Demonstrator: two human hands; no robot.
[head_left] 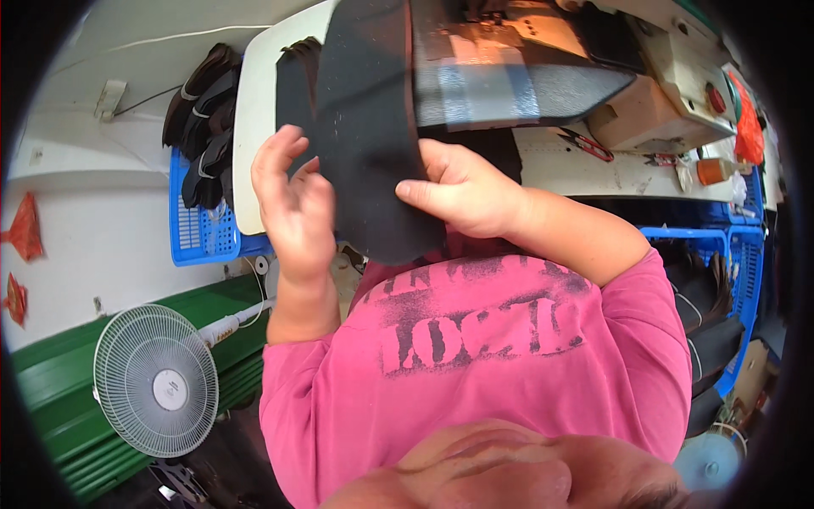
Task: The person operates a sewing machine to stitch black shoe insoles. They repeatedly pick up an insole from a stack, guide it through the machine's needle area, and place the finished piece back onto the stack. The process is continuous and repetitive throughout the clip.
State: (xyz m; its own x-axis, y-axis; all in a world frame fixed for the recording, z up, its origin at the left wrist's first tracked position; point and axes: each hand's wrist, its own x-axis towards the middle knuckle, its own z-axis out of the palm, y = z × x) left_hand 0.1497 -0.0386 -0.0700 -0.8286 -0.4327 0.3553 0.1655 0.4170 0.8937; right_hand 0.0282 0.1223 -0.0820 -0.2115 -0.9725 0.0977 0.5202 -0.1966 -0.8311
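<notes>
A long, flat black piece of sheet material [365, 127] with a rounded near end and a brownish right edge is held up in front of my chest. My right hand [475, 191] grips its right edge, thumb on top and fingers behind. Beside the left edge, my left hand [292, 204] is open, its fingers apart and slightly blurred; it holds nothing that I can see. Behind that hand, a stack of dark pieces [297, 85] lies on the white tabletop [257, 170]. A sewing machine's bed [483, 89], patched with clear tape, lies beyond my right hand under a warm light.
Bundled dark pieces [203, 127] rest on a blue basket [188, 220] at the left. Red-handled scissors [589, 146] lie right of the machine bed. More dark bundles fill a blue crate [744, 288] at the right. A white fan [157, 382] stands lower left.
</notes>
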